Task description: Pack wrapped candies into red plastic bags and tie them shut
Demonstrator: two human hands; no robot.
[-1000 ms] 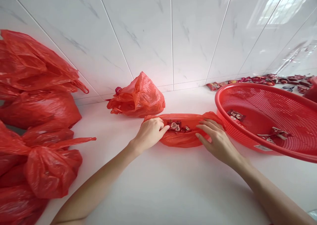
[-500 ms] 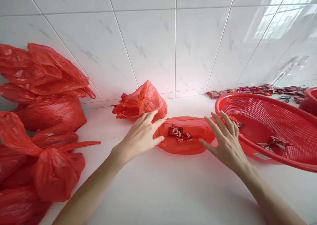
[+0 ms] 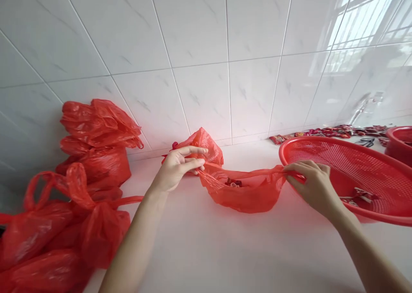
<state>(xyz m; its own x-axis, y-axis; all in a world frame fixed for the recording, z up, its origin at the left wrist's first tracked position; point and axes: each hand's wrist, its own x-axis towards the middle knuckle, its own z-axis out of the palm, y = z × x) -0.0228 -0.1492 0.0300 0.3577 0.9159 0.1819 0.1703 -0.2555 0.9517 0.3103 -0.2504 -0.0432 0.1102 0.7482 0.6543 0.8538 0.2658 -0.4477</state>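
A red plastic bag is stretched sideways between my two hands, its mouth facing up. Inside it, small dark-red wrapped packets with white lettering show through the opening. My left hand pinches the bag's left end between thumb and fingers. On the other side, my right hand is closed on the right end, close to the rim of a red mesh basket. A few wrapped packets lie in that basket.
Another red bag stands against the tiled wall behind my left hand. Filled, tied red bags are piled at the left. Loose packets, dark scissors and a red tub are at the right back.
Both hands were spread beside the bag; now they grip its ends and pull the mouth into a narrower, stretched shape. The view has tilted up, showing more wall.
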